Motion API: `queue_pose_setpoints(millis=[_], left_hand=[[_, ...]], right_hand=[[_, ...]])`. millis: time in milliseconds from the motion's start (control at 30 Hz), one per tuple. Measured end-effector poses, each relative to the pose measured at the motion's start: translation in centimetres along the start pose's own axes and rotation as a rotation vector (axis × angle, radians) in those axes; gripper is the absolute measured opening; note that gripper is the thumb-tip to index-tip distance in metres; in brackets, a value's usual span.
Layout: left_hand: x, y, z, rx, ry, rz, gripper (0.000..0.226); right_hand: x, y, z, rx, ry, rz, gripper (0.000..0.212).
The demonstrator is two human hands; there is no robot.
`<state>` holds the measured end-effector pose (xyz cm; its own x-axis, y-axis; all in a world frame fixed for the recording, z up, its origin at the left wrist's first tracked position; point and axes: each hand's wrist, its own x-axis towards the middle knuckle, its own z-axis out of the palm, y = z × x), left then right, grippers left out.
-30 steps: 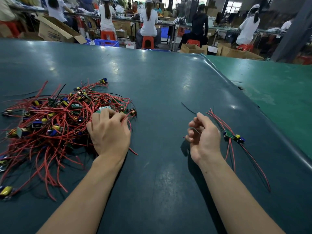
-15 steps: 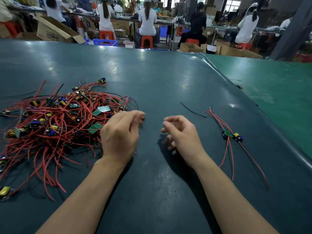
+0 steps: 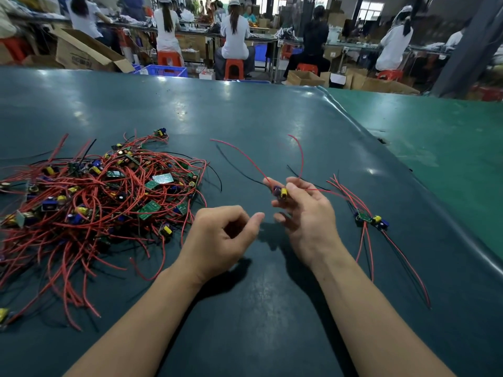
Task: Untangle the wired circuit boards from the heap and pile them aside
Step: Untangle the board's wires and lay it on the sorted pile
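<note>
**One board in hand, one already aside**

A small circuit board [image 3: 280, 191] sits pinched in the fingertips of the right hand [image 3: 307, 221], clear of the table [image 3: 272, 118], its red wires trailing up and away. The set-aside board [image 3: 371, 219] lies to the right of that hand, its wires running toward and away from the person; the right hand is nearer. The left hand [image 3: 217, 238] is loosely curled and empty, beside the heap [image 3: 95, 202], whose boards are too many to count.

Heap [image 3: 103, 202]: boards too many to count. Right of heap: one held board [image 3: 280, 191], one lying board [image 3: 371, 220].
</note>
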<state>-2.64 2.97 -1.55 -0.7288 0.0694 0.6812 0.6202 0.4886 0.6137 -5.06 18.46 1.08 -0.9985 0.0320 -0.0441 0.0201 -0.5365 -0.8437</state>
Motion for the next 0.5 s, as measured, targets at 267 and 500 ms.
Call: queue_pose_setpoints(millis=[267, 500], left_hand=[[0.7, -0.7, -0.1, -0.203, -0.077, -0.244, 0.009], [0.7, -0.6, -0.3, -0.251, -0.005, -0.318, 0.018]], right_hand=[[-1.0, 1.5, 1.1, -0.306, -0.219, -0.071, 0.015], [-0.6, 2.0, 0.9, -0.448, -0.013, -0.125, 0.013]])
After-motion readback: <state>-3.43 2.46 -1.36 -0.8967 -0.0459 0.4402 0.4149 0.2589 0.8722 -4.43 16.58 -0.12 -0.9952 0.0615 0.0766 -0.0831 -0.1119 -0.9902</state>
